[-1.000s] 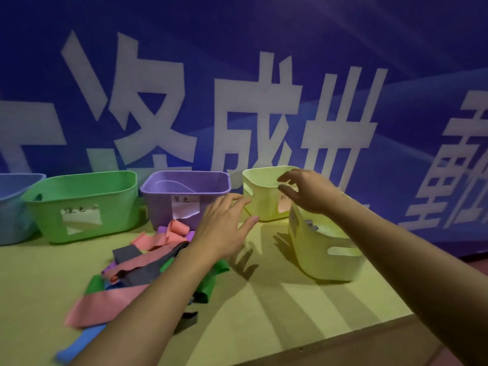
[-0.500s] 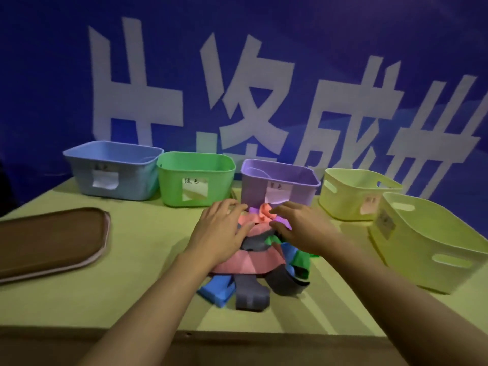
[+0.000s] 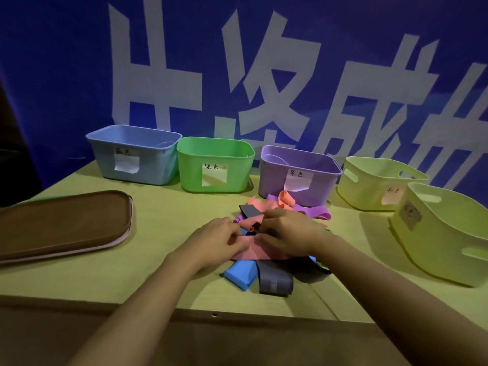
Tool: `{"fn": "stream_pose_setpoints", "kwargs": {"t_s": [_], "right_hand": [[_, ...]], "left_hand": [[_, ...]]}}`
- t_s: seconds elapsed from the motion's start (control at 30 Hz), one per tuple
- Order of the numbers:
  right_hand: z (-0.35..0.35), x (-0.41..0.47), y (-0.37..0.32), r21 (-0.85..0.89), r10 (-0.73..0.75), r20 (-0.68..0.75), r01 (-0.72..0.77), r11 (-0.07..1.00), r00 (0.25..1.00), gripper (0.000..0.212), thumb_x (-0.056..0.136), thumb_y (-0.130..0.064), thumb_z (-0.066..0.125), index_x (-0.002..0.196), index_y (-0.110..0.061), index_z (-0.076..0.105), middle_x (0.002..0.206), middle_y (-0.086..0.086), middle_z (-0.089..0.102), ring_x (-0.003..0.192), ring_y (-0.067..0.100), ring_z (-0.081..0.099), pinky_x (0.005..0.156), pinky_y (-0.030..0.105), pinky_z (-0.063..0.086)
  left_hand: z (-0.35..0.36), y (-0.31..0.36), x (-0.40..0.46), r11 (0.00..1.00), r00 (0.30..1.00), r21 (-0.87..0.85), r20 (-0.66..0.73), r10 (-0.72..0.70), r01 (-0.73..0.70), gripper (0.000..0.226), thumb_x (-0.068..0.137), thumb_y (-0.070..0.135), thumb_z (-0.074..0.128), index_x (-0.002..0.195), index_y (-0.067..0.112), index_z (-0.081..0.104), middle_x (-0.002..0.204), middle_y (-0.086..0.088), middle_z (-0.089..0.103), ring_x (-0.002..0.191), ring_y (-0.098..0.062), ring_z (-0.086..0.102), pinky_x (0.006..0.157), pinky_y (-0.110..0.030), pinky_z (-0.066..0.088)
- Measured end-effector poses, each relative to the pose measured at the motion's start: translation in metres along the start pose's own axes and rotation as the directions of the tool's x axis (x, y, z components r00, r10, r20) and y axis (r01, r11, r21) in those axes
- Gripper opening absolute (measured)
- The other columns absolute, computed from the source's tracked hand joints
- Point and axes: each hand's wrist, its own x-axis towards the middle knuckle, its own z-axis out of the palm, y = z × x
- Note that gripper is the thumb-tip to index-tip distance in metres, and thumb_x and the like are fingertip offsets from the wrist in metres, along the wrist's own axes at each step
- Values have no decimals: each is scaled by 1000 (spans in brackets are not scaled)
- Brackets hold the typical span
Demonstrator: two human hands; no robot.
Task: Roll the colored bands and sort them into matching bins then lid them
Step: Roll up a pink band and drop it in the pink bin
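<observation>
A heap of coloured bands lies mid-table: a pink band (image 3: 260, 253) on top, a blue band (image 3: 239, 274), a grey band (image 3: 274, 282) and a purple band (image 3: 315, 211). My left hand (image 3: 215, 240) and my right hand (image 3: 287, 233) both pinch the pink band's near end, fingers curled over it. Behind stand a blue bin (image 3: 134, 157), a green bin (image 3: 215, 165), a purple bin (image 3: 298, 174) and two yellow bins (image 3: 375, 182), (image 3: 443, 233), all without lids.
A brown lid or tray (image 3: 60, 224) lies flat at the left of the yellow-green table (image 3: 169, 207). A blue banner with large white characters hangs behind the bins. The table's front edge (image 3: 184, 313) runs under my forearms.
My hands have come from the yellow bin at the right to the heap of bands and now pinch the pink band. The view has swung left and down.
</observation>
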Motion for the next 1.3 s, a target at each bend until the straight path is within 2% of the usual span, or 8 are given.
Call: {"fn": "stream_pose_setpoints", "kwargs": {"t_s": [0.17, 0.37, 0.57, 0.73, 0.83, 1.0, 1.17, 1.3], "right_hand": [[2, 2, -4, 144, 4, -31, 0, 990, 1000, 33, 99, -54, 52, 86, -23, 56, 83, -8, 55, 77, 17, 52, 62, 34, 40], [-9, -5, 15, 410, 153, -43, -123, 904, 987, 29, 99, -57, 52, 98, -28, 50, 84, 3, 64, 74, 23, 59, 70, 43, 50], [-23, -32, 54, 759, 168, 92, -179, 626, 981, 33, 92, -32, 75, 117, -26, 54, 70, -3, 59, 63, 11, 48, 61, 24, 41], [-39, -44, 79, 612, 224, 232, -322, 722, 946, 18, 93, -33, 74, 108, -23, 71, 83, -19, 65, 66, -7, 57, 63, 6, 41], [-39, -44, 81, 519, 225, 243, -323, 791, 943, 16, 96, -36, 70, 83, -27, 69, 76, -15, 62, 67, 0, 53, 62, 11, 40], [-43, -50, 82, 625, 291, 109, -294, 723, 950, 26, 93, -46, 71, 98, -20, 72, 100, -5, 71, 88, 13, 65, 72, 19, 49], [-45, -59, 88, 727, 334, 169, -346, 593, 928, 32, 85, -43, 80, 96, -13, 72, 97, 10, 74, 82, 27, 69, 71, 31, 55], [-51, -68, 84, 934, 309, 200, -276, 225, 930, 30, 88, -26, 77, 112, -15, 64, 99, 14, 73, 82, 30, 66, 70, 36, 57]], "left_hand": [[-5, 0, 0, 991, 995, -123, -88, 35, -46, 24, 97, 50, 62, 91, 27, 64, 100, 13, 58, 94, -9, 53, 81, -32, 47], [-17, 7, 14, 908, 971, -418, -226, -82, -21, 20, 96, 48, 65, 86, 30, 66, 85, 10, 69, 82, -12, 65, 75, -38, 53], [-25, 20, 38, 895, 972, -443, -186, -141, 45, 24, 98, 42, 66, 89, 19, 67, 77, 4, 69, 66, -6, 62, 63, -28, 43], [-21, 28, 51, 904, 984, -425, -129, -123, 57, 30, 99, 45, 63, 80, 23, 67, 77, 3, 71, 74, -15, 65, 70, -30, 43], [-25, 35, 54, 888, 988, -457, -110, -112, 50, 30, 98, 44, 64, 83, 18, 70, 80, 7, 69, 79, -17, 66, 73, -32, 47], [-41, 38, 50, 757, 978, -649, -101, -181, 73, 17, 94, 26, 74, 97, 9, 76, 87, -8, 73, 69, -20, 67, 62, -29, 57], [-55, 22, 43, 747, 944, -658, -177, -280, 99, 16, 93, 26, 75, 101, 13, 75, 99, -9, 70, 79, -21, 60, 61, -28, 53], [-53, 15, 39, 781, 922, -612, -215, -321, 128, 15, 93, 30, 74, 101, 16, 75, 104, -5, 72, 69, -21, 54, 63, -32, 49]]}}
